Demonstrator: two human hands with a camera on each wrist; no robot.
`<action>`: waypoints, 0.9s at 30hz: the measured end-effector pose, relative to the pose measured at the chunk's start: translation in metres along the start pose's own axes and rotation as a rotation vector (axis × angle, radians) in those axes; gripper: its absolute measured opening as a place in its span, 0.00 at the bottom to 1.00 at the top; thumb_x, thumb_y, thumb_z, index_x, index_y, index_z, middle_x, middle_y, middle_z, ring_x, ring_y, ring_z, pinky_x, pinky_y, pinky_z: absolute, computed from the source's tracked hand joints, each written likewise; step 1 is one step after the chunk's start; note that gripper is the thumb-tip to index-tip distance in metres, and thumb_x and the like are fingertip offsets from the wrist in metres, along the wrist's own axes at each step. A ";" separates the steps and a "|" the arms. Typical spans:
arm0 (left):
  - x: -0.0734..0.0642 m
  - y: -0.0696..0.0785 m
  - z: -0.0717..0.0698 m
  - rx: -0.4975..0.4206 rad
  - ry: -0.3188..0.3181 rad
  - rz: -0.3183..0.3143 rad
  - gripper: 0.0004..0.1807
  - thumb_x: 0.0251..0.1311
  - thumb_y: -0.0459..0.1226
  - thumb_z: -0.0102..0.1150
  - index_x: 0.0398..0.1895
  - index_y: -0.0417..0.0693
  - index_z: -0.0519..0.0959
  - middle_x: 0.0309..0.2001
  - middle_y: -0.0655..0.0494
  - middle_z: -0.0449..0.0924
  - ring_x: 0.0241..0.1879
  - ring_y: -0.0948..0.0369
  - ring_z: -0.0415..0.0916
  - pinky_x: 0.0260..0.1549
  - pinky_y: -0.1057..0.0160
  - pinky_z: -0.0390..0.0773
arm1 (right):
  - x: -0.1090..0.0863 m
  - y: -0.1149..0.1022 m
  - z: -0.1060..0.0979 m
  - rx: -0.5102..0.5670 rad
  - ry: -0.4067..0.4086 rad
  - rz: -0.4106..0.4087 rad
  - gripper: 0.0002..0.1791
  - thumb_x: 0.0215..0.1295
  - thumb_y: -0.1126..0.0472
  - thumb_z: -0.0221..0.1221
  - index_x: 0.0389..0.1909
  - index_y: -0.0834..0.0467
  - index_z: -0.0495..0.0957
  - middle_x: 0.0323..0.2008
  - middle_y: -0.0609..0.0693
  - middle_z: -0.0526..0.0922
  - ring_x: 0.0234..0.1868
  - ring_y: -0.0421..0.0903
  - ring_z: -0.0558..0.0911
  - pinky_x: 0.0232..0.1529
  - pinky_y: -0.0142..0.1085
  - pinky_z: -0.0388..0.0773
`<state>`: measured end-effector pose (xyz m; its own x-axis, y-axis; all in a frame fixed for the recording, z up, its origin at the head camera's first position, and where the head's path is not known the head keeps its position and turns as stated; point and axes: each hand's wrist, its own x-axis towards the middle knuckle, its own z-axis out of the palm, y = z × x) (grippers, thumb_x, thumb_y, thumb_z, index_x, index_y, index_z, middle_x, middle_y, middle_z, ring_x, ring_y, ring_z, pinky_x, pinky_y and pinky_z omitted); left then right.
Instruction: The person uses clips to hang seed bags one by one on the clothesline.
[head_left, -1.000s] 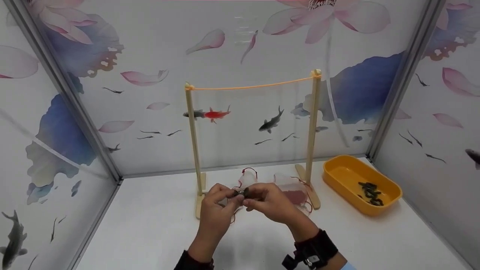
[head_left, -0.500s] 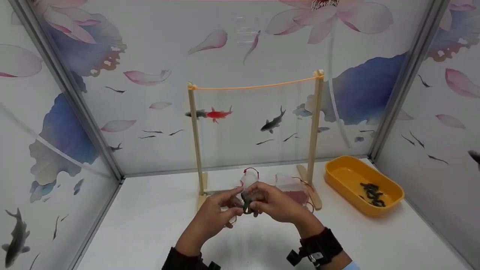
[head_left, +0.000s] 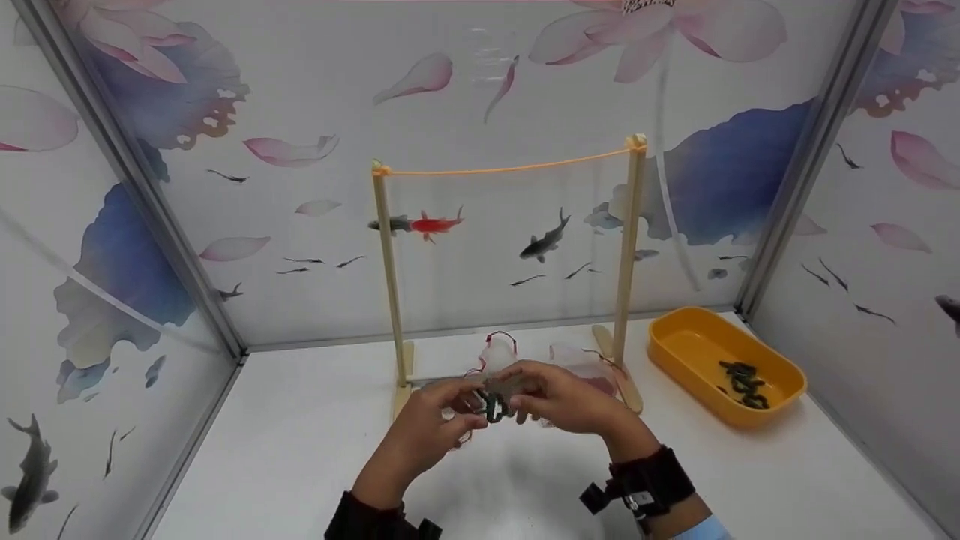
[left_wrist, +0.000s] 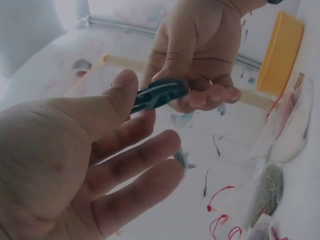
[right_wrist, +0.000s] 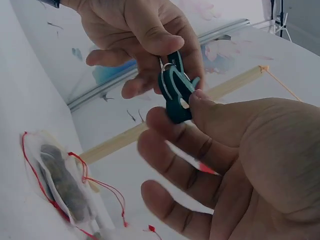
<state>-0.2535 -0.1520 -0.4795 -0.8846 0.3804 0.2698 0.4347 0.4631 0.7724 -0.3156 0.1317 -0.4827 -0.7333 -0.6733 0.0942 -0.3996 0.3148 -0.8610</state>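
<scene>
A dark green clothespin (head_left: 493, 407) with a metal spring is held between both hands, in front of the wooden stand. My left hand (head_left: 429, 426) pinches one end between thumb and forefinger; the right wrist view shows that thumb pressing beside the spring of the clothespin (left_wrist: 159, 94). The opposite end of the clothespin (right_wrist: 175, 92) sits between the thumb and forefinger of my right hand (head_left: 570, 403), whose other fingers are spread. Behind the hands lie drawstring sachets with red cords, one sachet (head_left: 589, 364) holding something pink; the hands partly cover them.
Two wooden posts (head_left: 627, 247) carry an orange cord (head_left: 506, 169) above the sachets. At right stands a yellow basin (head_left: 679, 337) with several dark green clothespins (head_left: 744, 386). Printed panels (head_left: 315, 225) enclose the white table (head_left: 270, 457) at the back and sides.
The clothespin has been turned from lying crosswise between the fingers to pointing downward. My left wrist has swung out to the left, and my right hand has shifted slightly right.
</scene>
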 end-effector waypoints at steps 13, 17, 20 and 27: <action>0.000 -0.009 0.000 0.282 0.322 0.074 0.11 0.73 0.42 0.77 0.52 0.49 0.93 0.43 0.60 0.94 0.45 0.63 0.90 0.43 0.60 0.89 | -0.032 0.077 -0.060 -0.388 0.302 0.563 0.18 0.70 0.71 0.73 0.59 0.66 0.86 0.51 0.62 0.89 0.46 0.53 0.86 0.46 0.49 0.91; 0.001 -0.012 0.001 0.327 0.371 0.092 0.07 0.72 0.41 0.77 0.46 0.50 0.93 0.40 0.59 0.94 0.40 0.64 0.89 0.38 0.62 0.86 | -0.039 0.091 -0.065 -0.426 0.266 0.549 0.20 0.62 0.76 0.76 0.54 0.62 0.87 0.47 0.57 0.87 0.44 0.52 0.83 0.44 0.46 0.88; 0.001 -0.013 0.002 0.342 0.390 0.103 0.04 0.72 0.40 0.77 0.43 0.50 0.93 0.39 0.59 0.95 0.38 0.65 0.89 0.36 0.62 0.84 | -0.036 0.095 -0.062 -0.441 0.263 0.515 0.14 0.71 0.70 0.73 0.55 0.60 0.87 0.53 0.59 0.86 0.49 0.53 0.83 0.50 0.49 0.90; 0.000 -0.013 0.003 0.371 0.391 0.106 0.05 0.72 0.42 0.77 0.42 0.51 0.93 0.39 0.59 0.95 0.36 0.65 0.87 0.35 0.63 0.83 | -0.016 0.097 -0.042 -0.395 0.310 0.480 0.15 0.84 0.53 0.66 0.60 0.58 0.86 0.69 0.64 0.82 0.71 0.65 0.82 0.76 0.66 0.78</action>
<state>-0.2588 -0.1556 -0.4909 -0.7988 0.1467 0.5834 0.4925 0.7164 0.4942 -0.3660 0.2010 -0.5464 -0.9787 -0.1956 -0.0625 -0.1193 0.7894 -0.6022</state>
